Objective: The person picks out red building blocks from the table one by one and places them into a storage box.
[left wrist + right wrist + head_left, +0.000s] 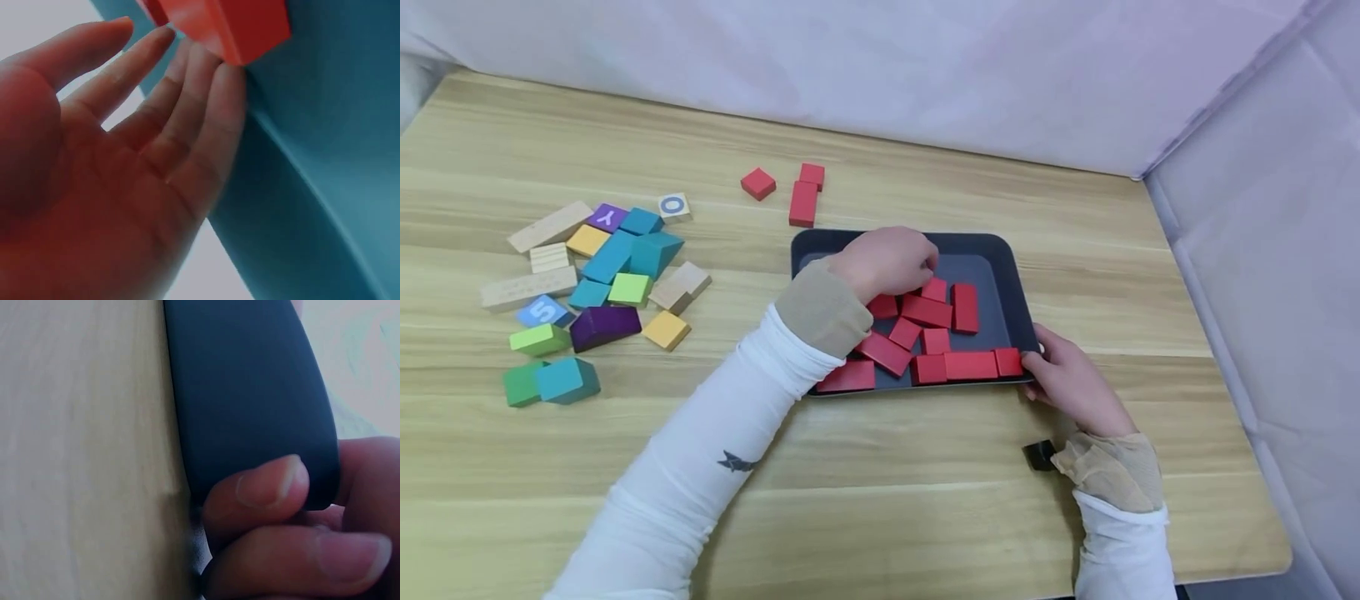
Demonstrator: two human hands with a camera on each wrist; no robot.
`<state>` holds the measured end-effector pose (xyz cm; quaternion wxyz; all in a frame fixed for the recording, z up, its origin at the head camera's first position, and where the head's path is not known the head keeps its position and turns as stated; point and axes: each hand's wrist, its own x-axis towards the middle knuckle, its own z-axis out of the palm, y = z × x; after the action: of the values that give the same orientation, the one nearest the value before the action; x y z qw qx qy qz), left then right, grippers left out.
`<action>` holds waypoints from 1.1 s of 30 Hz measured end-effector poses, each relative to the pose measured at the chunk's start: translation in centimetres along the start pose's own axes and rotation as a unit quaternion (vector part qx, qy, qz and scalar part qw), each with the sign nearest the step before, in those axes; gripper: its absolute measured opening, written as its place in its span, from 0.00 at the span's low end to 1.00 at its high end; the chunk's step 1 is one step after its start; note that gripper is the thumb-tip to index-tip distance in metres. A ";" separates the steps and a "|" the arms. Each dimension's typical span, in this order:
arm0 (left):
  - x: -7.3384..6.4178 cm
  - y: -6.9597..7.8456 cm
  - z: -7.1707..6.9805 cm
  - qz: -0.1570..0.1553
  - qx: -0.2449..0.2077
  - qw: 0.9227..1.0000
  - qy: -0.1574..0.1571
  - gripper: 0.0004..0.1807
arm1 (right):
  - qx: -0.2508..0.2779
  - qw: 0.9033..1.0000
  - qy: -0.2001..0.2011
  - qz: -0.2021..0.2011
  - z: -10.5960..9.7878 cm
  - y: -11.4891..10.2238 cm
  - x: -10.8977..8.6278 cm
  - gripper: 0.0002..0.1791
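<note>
A dark grey tray [992,287] with a low rim stands on the table, several red blocks [927,312] lying loose inside. Some of them line its front wall, such as a long red block [970,365] near the right corner. Over the tray's middle-left is my left hand [891,260], its back to the head camera. From the left wrist, its fingers [215,106] look nearly straight, fingertips right at a red block [250,28], the thumb apart. My right hand [1075,383] grips the tray's right front corner, with curled fingers [262,487] against the outer wall.
Beyond the tray lie a red block [758,184] and a longer red block [802,204] beside a small one. A cluster of colored and plain wooden blocks [613,257] spreads at left. A small black object [1039,455] sits near my right wrist. White cloth [880,67] hangs behind the table.
</note>
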<state>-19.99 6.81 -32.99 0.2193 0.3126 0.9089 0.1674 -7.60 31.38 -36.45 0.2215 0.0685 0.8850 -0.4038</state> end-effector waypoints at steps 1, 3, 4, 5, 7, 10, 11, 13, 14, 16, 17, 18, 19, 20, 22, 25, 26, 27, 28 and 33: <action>0.0 -0.1 0.0 0.000 -0.007 1.000 0.002 0.16 | -0.002 1.000 0.000 -0.001 0.0 0.1 0.0 0.15; -0.1 -0.5 0.1 0.003 -0.018 1.000 0.004 0.17 | -0.006 1.000 0.001 -0.003 -0.1 0.1 0.0 0.15; -0.1 -0.6 0.1 0.005 -0.023 1.000 0.005 0.17 | -0.007 1.000 -0.001 -0.005 -0.1 0.2 0.0 0.15; 0.0 -0.6 0.1 0.008 -0.027 1.000 0.006 0.17 | -0.007 1.000 0.000 -0.005 -0.2 0.2 0.0 0.15; 0.2 -0.6 0.1 0.013 -0.036 0.999 0.006 0.17 | -0.006 1.000 0.003 -0.006 -0.3 0.3 -0.1 0.15; 0.3 -0.4 -0.2 0.023 -0.035 0.999 0.002 0.18 | -0.003 1.000 0.004 -0.004 -0.5 0.3 -0.3 0.15; 0.2 -0.2 -0.3 0.027 -0.031 0.999 0.000 0.18 | -0.004 1.000 0.005 -0.004 -0.6 0.3 -0.4 0.15; 0.0 0.0 -0.9 0.036 -0.027 0.999 0.002 0.17 | -0.004 1.000 0.005 -0.003 -0.7 0.4 -0.4 0.15; -0.3 0.1 -1.3 0.042 -0.025 0.999 0.005 0.17 | -0.005 1.000 0.005 -0.002 -0.8 0.4 -0.5 0.15; -0.9 0.2 -2.5 0.051 -0.022 0.998 0.019 0.17 | -0.007 1.000 0.008 -0.002 -0.9 0.5 -0.5 0.15; -1.3 0.2 -3.1 0.051 -0.021 0.998 0.030 0.17 | -0.007 1.000 0.010 -0.002 -0.9 0.5 -0.5 0.15; -1.8 0.1 -3.8 0.045 -0.024 0.998 0.045 0.17 | -0.009 1.000 0.013 -0.002 -0.9 0.5 -0.5 0.15; -2.3 -0.1 -4.5 0.036 -0.025 0.997 0.060 0.18 | -0.007 1.000 0.015 -0.001 -0.8 0.5 -0.5 0.15; -2.8 -0.4 -5.2 0.021 -0.023 0.997 0.074 0.19 | -0.006 1.000 0.016 -0.002 -0.8 0.5 -0.5 0.15; -3.7 -1.3 -6.4 -0.018 -0.024 0.993 0.110 0.20 | -0.005 1.000 0.014 -0.003 -0.5 0.4 -0.4 0.15; -4.4 -3.0 -7.4 -0.070 -0.019 0.987 0.145 0.20 | 0.002 1.000 0.005 -0.007 -0.2 0.3 -0.2 0.15; -4.4 -3.7 -7.6 -0.080 -0.014 0.985 0.150 0.20 | 0.001 1.000 0.004 -0.009 -0.1 0.2 -0.2 0.14; -4.3 -4.4 -7.6 -0.084 -0.007 0.985 0.152 0.20 | 0.001 1.000 0.004 -0.010 -0.1 0.2 -0.1 0.14; -4.1 -5.1 -7.7 -0.084 0.001 0.986 0.146 0.21 | 0.001 1.000 0.005 -0.011 0.0 0.1 -0.1 0.14; -3.2 -8.9 -7.9 -0.064 0.053 0.993 0.079 0.19 | -0.013 1.000 0.009 -0.016 0.1 -0.2 0.2 0.14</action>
<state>-26.07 -3.22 -29.29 0.1405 0.2510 0.9490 0.1292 -7.84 31.11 -36.48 0.2077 0.0552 0.8933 -0.3948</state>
